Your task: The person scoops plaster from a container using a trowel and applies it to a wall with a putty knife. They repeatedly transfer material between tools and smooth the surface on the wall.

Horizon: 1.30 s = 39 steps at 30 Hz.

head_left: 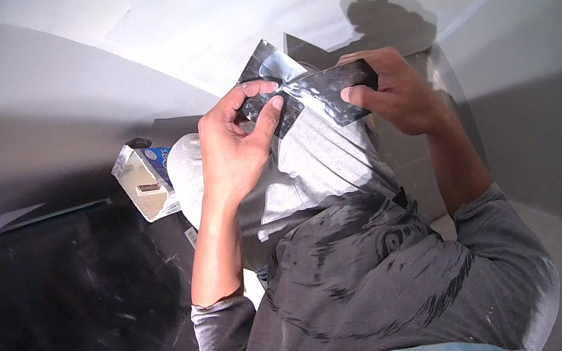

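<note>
In front of the wall, above my lap, both hands hold a glossy black flat piece [329, 97] with pale smears or reflections. It narrows to a pinched spot near my left fingertips and flares out again into a squarish dark part [281, 64] on the left. Whether this is one twisted sheet or two pieces, I cannot tell. My left hand [235, 146] is closed, its thumb and index finger pinching at that narrow spot. Gripping the far right end is my right hand [397, 93], thumb on the near face and fingers behind.
A pale wall [252, 2] rises close beyond my hands, with a grey wall [536, 103] at right. To the left stands an open carton [154, 196], silvery inside with a blue patch, beside a scuffed black surface [69, 285]. My light-coloured trousers [327, 160] show below.
</note>
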Each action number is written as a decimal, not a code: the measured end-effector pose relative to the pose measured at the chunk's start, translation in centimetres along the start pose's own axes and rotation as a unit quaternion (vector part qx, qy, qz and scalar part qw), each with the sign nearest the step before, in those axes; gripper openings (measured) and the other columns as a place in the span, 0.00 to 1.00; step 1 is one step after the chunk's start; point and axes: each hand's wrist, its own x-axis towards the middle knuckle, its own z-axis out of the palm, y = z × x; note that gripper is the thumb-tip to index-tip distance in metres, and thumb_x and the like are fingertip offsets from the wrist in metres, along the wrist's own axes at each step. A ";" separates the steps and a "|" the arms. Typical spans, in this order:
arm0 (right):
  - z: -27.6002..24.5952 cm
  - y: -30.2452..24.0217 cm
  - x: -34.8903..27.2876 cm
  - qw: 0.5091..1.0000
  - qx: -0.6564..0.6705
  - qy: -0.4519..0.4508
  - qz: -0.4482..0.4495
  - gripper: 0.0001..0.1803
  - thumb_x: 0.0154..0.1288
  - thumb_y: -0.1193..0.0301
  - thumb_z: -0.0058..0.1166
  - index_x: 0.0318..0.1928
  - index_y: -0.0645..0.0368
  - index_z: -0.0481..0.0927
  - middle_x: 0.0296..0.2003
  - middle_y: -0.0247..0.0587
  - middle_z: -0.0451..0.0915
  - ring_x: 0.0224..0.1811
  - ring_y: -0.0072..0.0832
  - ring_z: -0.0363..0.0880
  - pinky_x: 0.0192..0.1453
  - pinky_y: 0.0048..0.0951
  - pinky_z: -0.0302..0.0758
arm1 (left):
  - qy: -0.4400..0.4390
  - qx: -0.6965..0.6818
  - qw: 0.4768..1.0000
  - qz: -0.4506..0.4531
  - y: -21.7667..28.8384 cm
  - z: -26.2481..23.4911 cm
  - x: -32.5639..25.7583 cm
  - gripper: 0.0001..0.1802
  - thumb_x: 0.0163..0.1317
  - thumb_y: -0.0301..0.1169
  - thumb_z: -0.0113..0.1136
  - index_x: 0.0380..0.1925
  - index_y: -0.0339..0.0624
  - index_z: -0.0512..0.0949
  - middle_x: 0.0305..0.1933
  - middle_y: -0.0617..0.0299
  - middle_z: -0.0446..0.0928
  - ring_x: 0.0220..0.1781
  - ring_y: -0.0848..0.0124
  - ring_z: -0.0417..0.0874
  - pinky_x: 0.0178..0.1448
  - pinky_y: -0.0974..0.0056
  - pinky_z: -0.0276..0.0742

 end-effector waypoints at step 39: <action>-27.6 27.6 -5.0 0.697 -0.276 0.658 0.063 0.21 0.72 0.65 0.51 0.62 0.58 0.78 0.44 0.57 0.85 0.49 0.52 0.83 0.59 0.43 0.76 | 0.282 -0.003 0.942 -0.180 -3.4 -17.5 -15.8 0.14 0.71 0.46 0.65 0.34 0.52 0.76 0.30 0.77 0.75 0.31 0.84 0.71 0.36 0.72 0.64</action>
